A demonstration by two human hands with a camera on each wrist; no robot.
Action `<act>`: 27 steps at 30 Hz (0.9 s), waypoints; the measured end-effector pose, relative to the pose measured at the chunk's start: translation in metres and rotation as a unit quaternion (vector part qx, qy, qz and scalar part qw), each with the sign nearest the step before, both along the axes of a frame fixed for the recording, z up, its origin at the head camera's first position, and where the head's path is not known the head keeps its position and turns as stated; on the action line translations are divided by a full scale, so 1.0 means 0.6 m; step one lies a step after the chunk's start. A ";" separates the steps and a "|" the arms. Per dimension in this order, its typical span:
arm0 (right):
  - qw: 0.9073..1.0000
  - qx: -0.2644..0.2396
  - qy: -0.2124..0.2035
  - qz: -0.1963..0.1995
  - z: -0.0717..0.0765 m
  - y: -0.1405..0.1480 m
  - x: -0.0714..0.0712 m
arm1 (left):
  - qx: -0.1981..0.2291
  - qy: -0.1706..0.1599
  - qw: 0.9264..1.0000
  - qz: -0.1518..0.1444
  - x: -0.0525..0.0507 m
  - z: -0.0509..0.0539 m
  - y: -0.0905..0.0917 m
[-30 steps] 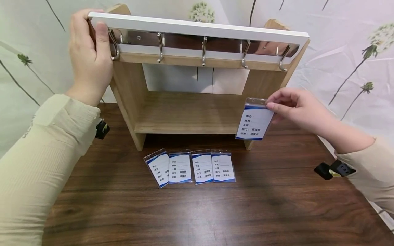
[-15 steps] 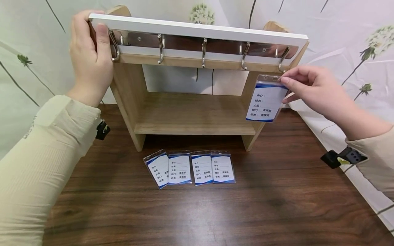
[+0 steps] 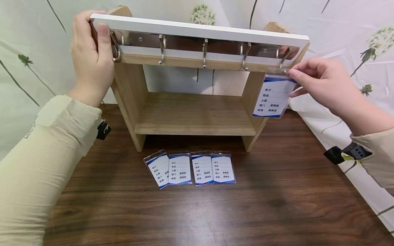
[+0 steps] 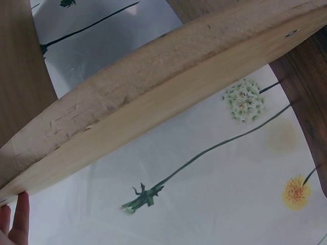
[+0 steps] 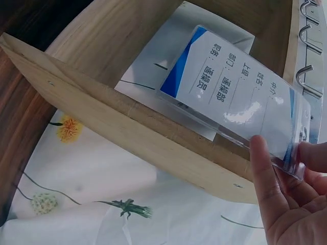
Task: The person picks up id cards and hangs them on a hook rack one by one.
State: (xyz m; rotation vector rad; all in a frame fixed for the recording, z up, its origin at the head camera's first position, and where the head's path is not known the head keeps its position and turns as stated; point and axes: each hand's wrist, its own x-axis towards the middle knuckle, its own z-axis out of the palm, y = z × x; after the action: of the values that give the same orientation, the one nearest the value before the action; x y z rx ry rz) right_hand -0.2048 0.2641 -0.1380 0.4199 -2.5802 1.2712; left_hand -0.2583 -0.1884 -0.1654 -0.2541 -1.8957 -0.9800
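Note:
My right hand (image 3: 320, 80) pinches the top right corner of a badge in a clear plastic holder (image 3: 275, 97), whose top edge meets the tip of the rightmost metal hook (image 3: 285, 57). Whether the hook passes through the slot cannot be made out. In the right wrist view the badge (image 5: 230, 92) slants beside the wooden side panel (image 5: 127, 122), with thumb and fingers at its top end. My left hand (image 3: 92, 56) grips the left end of the white hook rail (image 3: 197, 25), thumb in front. The left wrist view shows just its fingertips (image 4: 20, 219) against the wood.
Several similar badges (image 3: 180, 169) lie in a row on the dark wooden table (image 3: 197, 215), the leftmost one tilted. The wooden rack (image 3: 194, 112) stands behind them, with more hooks (image 3: 204, 53) along its rail. A white cloth with printed flowers (image 3: 347, 30) hangs behind.
My right hand has carried the badge up and to the right, from beside the rack's right panel to the rightmost hook. The left hand keeps its hold on the rail.

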 end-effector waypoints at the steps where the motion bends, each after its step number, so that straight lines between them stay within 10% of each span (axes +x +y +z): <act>1: 1.000 0.003 0.000 -0.003 0.000 -0.001 -0.001 | -0.001 0.000 1.000 0.000 0.000 0.000 0.000; 27: 1.000 -0.001 -0.006 -0.018 -0.009 -0.013 -0.032 | -0.009 0.010 1.000 0.003 -0.002 -0.001 -0.001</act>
State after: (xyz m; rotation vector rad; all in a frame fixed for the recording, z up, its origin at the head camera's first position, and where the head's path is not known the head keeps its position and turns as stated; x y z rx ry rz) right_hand -0.2237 0.2561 -0.1434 0.3659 -2.5829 1.2690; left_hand -0.2595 -0.1887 -0.1663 -0.2681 -1.8857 -0.9537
